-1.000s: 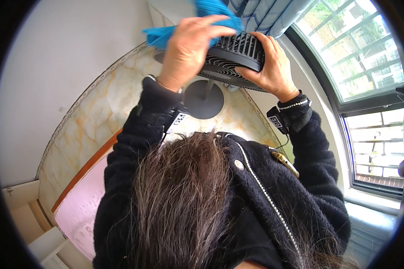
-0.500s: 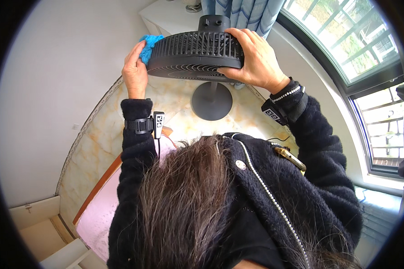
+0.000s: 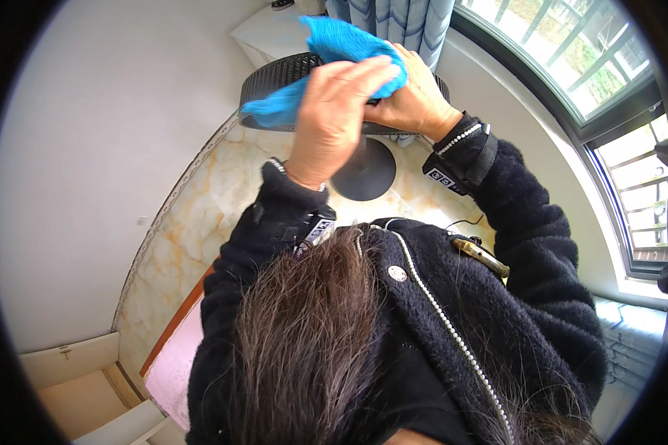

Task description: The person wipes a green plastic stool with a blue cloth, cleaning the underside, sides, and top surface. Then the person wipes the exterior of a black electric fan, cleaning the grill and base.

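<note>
"What's in your left hand [image 3: 330, 115]?"
"A blue cloth [image 3: 345, 43]; my fingers lie close together over it. From above, it covers much of the upper edge of the pedestal fan [image 3: 271, 80]."
"And your right hand [image 3: 417, 98]?"
"By the fan head's right part. Cloth hides the fingertips; I can't tell their grip."

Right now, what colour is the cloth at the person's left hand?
Bright blue; the cloth shows best in the head view, the only one.

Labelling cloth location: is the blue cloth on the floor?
No, the blue cloth is up at the black fan, in the left hand.
</note>
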`<act>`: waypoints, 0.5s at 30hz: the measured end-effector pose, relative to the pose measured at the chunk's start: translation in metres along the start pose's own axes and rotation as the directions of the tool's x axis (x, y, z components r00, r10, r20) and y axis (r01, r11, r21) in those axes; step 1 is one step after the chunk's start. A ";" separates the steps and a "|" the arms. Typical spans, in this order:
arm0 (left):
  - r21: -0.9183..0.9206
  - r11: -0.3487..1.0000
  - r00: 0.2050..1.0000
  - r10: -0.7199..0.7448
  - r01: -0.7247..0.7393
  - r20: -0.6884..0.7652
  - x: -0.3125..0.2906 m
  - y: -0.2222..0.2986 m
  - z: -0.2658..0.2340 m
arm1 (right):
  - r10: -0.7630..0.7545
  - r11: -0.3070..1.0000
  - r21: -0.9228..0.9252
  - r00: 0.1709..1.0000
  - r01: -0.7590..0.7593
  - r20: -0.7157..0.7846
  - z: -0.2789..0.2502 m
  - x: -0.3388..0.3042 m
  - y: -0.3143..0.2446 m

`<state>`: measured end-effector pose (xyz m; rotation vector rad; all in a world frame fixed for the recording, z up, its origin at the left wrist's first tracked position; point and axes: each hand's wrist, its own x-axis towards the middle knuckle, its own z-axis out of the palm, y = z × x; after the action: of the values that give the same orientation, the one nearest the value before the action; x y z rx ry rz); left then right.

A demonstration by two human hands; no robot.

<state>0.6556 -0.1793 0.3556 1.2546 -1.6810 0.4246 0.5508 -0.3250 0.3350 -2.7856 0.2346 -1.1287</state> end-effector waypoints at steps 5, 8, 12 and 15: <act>0.158 0.987 1.000 -0.013 0.013 -0.001 -0.008 -0.026 -0.024 | -0.036 0.998 0.040 0.997 0.039 -0.062 -0.003 0.000 -0.003; 0.349 0.927 0.991 -0.130 0.133 -0.034 -0.030 -0.066 -0.055 | 0.032 0.995 0.099 0.999 -0.033 0.008 -0.007 -0.001 -0.006; 0.434 0.805 0.914 -0.368 0.404 -0.169 -0.037 -0.096 -0.082 | 0.030 0.996 0.087 0.999 -0.033 0.034 -0.010 0.000 -0.009; 0.388 0.785 0.876 -0.438 0.483 -0.204 -0.028 -0.078 -0.076 | 0.010 0.992 0.128 1.000 -0.008 -0.010 -0.015 0.003 -0.014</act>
<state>0.7613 -0.1406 0.3487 1.8800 -1.1583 0.5625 0.5435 -0.3130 0.3502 -2.6652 0.1695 -1.1150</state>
